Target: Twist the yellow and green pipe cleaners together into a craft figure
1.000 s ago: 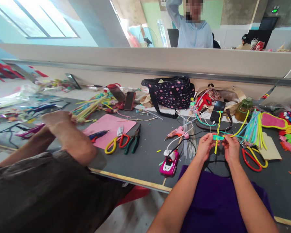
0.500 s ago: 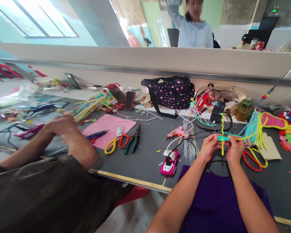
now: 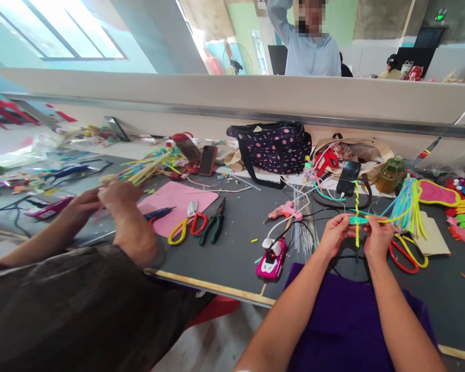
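Observation:
My left hand (image 3: 334, 235) and my right hand (image 3: 377, 237) are held close together above the dark table (image 3: 236, 243). Both pinch a small cross of pipe cleaners (image 3: 357, 219): a twisted yellow-green upright stem with a teal strand wrapped across it. A yellow strand trails from it to the right. Purple cloth (image 3: 344, 315) lies under my forearms.
A neighbour's hands (image 3: 108, 199) at the left handle yellow sticks. On the table lie scissors and pliers (image 3: 196, 227) on a pink mat, a pink glue gun (image 3: 284, 211), a pink toy car (image 3: 271, 258), red-yellow scissors (image 3: 405, 256), a bundle of pipe cleaners (image 3: 406, 204) and a dotted bag (image 3: 273, 147). A person stands beyond the partition.
My hands with the pipe-cleaner cross have shifted slightly right and the stem now stands more upright. The neighbour's hands have moved rightwards and come together.

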The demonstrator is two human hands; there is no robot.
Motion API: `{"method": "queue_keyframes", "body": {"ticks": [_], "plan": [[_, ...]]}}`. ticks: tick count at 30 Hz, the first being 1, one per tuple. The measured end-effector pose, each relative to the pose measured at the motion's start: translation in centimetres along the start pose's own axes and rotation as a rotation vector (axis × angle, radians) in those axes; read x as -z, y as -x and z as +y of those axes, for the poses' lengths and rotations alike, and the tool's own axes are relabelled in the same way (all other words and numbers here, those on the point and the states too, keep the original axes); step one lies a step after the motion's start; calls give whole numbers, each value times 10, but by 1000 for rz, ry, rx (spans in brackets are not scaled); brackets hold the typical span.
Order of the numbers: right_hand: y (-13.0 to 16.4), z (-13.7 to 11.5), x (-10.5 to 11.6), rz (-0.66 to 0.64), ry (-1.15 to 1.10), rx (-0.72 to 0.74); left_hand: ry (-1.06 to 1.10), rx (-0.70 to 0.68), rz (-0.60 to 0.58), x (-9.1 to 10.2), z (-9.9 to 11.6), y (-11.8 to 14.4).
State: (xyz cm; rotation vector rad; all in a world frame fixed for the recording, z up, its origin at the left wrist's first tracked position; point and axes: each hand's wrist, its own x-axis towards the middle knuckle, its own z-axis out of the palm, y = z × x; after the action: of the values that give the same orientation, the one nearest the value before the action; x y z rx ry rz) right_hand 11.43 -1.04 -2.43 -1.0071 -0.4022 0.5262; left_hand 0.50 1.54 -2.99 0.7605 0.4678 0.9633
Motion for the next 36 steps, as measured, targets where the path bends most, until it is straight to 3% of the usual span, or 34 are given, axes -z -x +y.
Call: {"method": "queue_keyframes", "body": {"ticks": [14, 27, 36], "plan": [[-18, -3, 11, 73, -6, -11, 14, 31, -66, -11, -11, -3], [-14, -11, 10, -217, -4, -204, -90, -33, 95, -2, -3, -3], [-11, -11, 9, -245, 33, -194, -111, -41, 133, 1, -1, 0]]}}
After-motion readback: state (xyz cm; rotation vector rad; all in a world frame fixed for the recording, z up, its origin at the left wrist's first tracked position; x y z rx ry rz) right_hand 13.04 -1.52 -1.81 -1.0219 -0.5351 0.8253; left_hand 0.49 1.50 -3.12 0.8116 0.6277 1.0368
